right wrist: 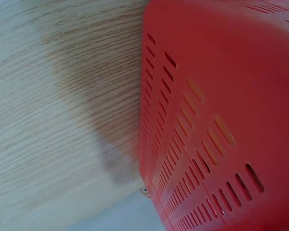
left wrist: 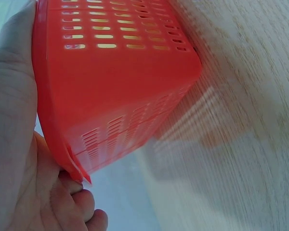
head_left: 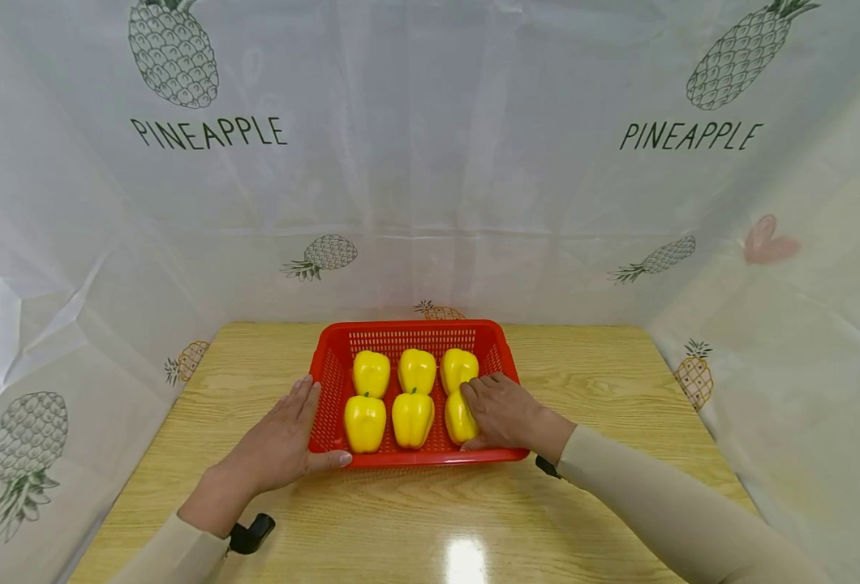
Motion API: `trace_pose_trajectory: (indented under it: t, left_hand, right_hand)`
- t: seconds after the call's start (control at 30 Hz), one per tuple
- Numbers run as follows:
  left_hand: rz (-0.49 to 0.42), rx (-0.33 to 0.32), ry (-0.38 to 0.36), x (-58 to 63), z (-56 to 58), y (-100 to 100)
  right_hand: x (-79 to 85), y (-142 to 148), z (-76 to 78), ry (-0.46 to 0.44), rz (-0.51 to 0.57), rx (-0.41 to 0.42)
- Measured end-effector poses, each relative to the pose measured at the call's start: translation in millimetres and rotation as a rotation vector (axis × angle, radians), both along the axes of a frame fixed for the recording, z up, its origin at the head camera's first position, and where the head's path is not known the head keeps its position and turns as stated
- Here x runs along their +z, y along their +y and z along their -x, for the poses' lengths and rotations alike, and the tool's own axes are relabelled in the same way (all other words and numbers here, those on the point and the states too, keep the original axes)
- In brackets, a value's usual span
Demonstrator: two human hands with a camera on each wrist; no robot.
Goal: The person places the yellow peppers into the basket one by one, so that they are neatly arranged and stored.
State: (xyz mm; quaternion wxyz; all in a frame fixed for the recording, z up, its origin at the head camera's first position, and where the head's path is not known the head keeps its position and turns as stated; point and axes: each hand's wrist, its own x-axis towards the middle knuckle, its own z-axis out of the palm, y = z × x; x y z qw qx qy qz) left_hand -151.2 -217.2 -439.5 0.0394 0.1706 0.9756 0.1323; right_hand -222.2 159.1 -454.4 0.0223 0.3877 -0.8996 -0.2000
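Note:
Several yellow bell peppers stand in two rows inside a red plastic basket (head_left: 430,459) with slotted walls. My right hand (head_left: 505,412) reaches over the basket's right side and grips the front-right yellow bell pepper (head_left: 460,418), covering part of it. Behind that one is another yellow bell pepper (head_left: 459,369), close to the fingertips. At the left end, my left hand (head_left: 281,434) holds the basket's rim, thumb along the near edge and fingers at the left side. In the left wrist view, the fingers (left wrist: 82,204) bend beside the rim; the right wrist view shows only the basket's outer wall (right wrist: 216,120).
The basket stands on a light wooden table (head_left: 591,389), near its back edge. White sheeting (head_left: 430,162) printed with pineapples encloses the table at the back and both sides. A dark band (head_left: 251,534) sits at the left wrist.

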Motion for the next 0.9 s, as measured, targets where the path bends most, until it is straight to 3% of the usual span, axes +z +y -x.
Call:
trace_pose_trajectory:
  t: [0.23, 0.43, 0.9]
  left_hand:
    - [0.0, -0.005, 0.002, -0.3, -0.2, 0.1]
    - [-0.001, -0.005, 0.003, -0.3, -0.4, 0.4]
    - [-0.012, -0.006, 0.001, -0.7, -0.7, -1.0]
  right_hand:
    - [2.6, -0.6, 0.0, -0.064, -0.022, -0.05]
    - [5.9, -0.3, 1.9, -0.123, 0.026, -0.076]
    - [6.1, 1.2, 0.8, -0.053, 0.018, -0.035]
